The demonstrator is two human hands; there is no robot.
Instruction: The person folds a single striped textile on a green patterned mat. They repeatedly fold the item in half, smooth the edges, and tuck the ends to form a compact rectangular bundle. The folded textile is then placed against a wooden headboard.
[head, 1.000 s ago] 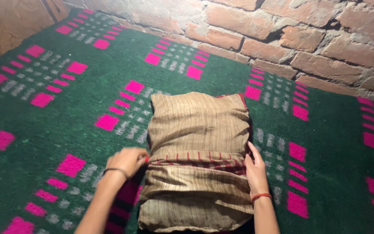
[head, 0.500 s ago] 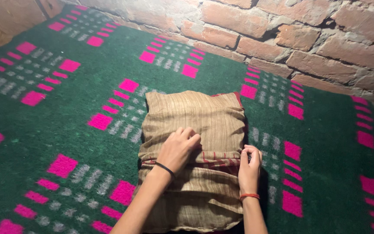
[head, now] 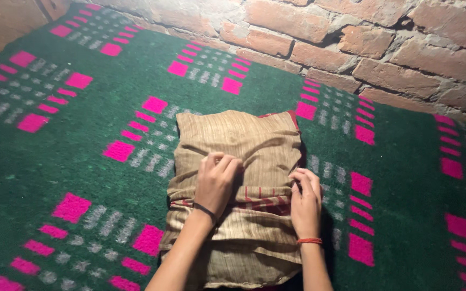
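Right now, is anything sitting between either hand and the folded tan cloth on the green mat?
Nothing visible does. The left hand lies flat on top of the folded tan cloth, and the right hand grips its right edge by the red-striped band. Both hands touch the fabric directly on the green mat.

Home interior: bare brick wall (head: 384, 43), green-and-pink blanket (head: 82, 140).

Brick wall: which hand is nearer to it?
Left. The left hand lies flat farther up the folded tan cloth, towards the brick wall; the right hand grips its right edge, lower.
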